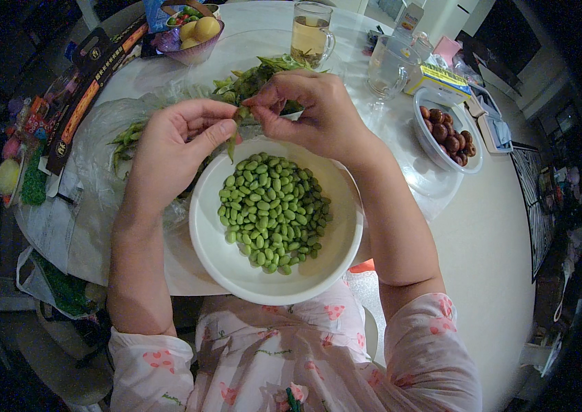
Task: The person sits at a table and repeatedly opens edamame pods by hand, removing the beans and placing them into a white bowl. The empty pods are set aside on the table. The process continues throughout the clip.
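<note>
A green soybean pod [235,135] hangs between my two hands above the far rim of a white bowl. My left hand [183,136] pinches the pod between thumb and forefinger. The thumb and fingertips of my right hand [306,105] close on its upper end. Below them, the white bowl [208,247] holds a heap of shelled green soybeans [270,211], with its near side over my lap. Behind my hands lies a pile of unshelled pods and leaves [250,82], partly hidden. More pods [128,139] rest on a crumpled clear plastic bag [100,149] at the left.
A glass mug of tea [311,36] and an empty glass mug [386,72] stand at the back. To the right is a plastic tub [427,139] of round brown fruit. A fruit basket [201,49] and a long black box [90,98] occupy the left back of the table.
</note>
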{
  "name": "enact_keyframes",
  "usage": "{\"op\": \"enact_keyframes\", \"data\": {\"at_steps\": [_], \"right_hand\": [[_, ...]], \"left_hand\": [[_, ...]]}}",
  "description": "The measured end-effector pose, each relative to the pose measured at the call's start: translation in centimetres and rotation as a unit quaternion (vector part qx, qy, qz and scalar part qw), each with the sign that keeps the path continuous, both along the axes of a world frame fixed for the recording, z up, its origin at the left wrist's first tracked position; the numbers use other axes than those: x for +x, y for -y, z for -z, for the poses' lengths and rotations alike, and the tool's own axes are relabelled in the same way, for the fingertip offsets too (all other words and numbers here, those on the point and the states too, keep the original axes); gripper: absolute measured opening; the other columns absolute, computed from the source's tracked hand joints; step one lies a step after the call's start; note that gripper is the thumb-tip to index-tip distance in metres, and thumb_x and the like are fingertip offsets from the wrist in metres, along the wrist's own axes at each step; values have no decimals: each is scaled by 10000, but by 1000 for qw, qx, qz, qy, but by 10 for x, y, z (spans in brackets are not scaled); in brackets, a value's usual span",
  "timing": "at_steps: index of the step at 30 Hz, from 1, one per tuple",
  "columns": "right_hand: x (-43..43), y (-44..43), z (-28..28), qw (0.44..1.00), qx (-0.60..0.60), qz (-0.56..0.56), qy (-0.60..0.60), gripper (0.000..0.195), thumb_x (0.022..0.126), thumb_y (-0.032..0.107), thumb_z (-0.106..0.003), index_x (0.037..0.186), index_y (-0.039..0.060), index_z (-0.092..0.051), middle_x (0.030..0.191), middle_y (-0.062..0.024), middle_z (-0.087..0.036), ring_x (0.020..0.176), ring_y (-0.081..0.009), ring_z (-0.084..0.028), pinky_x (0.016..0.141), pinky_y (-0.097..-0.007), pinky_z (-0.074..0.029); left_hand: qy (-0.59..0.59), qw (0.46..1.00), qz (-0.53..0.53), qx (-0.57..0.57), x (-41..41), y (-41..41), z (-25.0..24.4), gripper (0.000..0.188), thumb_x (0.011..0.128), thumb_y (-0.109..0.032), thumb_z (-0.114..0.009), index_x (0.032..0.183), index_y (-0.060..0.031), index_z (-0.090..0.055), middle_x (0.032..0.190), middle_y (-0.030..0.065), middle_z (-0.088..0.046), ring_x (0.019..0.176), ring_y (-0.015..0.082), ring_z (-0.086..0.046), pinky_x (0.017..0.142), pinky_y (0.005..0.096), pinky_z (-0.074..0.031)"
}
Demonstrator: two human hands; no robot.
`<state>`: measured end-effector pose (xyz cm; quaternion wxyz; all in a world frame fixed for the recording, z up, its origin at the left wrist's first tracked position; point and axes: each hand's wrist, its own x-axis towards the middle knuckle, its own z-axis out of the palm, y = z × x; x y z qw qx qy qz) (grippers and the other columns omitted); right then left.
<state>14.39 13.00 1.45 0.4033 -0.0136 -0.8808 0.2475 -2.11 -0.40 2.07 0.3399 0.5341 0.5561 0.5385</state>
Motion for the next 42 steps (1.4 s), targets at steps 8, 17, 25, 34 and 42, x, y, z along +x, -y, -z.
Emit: {"op": "enact_keyframes", "data": {"at_steps": [8, 17, 25, 34, 42], "right_hand": [[0, 4, -1, 1000, 0, 17, 6, 86, 733, 58, -700, 767, 15, -634, 711, -88, -648, 639, -169, -617, 602, -287, -507], [0, 8, -2, 993, 108, 30, 46, 156, 711, 175, -726, 768, 66, -629, 705, -108, -625, 665, -314, -612, 618, -400, -500], [-3, 10, -1, 999, -39, -25, -14, 133, 764, 111, -705, 868, 33, -677, 745, -109, -650, 667, -238, -641, 616, -326, -525], [2, 7, -4, 996, -74, -51, 6, 89, 806, 42, -685, 877, -6, -660, 823, -72, -675, 734, -116, -630, 674, -255, -513], [4, 5, -6, 994, -82, -65, 14, 74, 800, 36, -683, 839, -10, -642, 820, -73, -674, 723, -112, -629, 657, -249, -514]], "left_hand": [[-11, 1000, -7, -6, 5, -2, 5, 177, 861, -36, -648, 1016, 47, -624, 850, 66, -679, 760, 94, -633, 666, 211, -501], [-86, 995, -36, -19, 7, -3, 7, 138, 846, -34, -661, 969, 26, -653, 803, 45, -680, 680, 71, -609, 582, 209, -466], [4, 998, -51, 30, 15, -4, 8, 129, 876, -41, -628, 986, 26, -619, 785, 60, -674, 626, 97, -631, 516, 199, -472], [47, 994, -8, 93, 18, -8, 14, 89, 887, -19, -605, 959, 33, -595, 808, 77, -669, 645, 132, -656, 584, 240, -549], [25, 993, -29, 115, 21, -8, 16, 60, 884, -32, -618, 919, 16, -617, 764, 77, -668, 629, 140, -652, 574, 247, -539]]}}
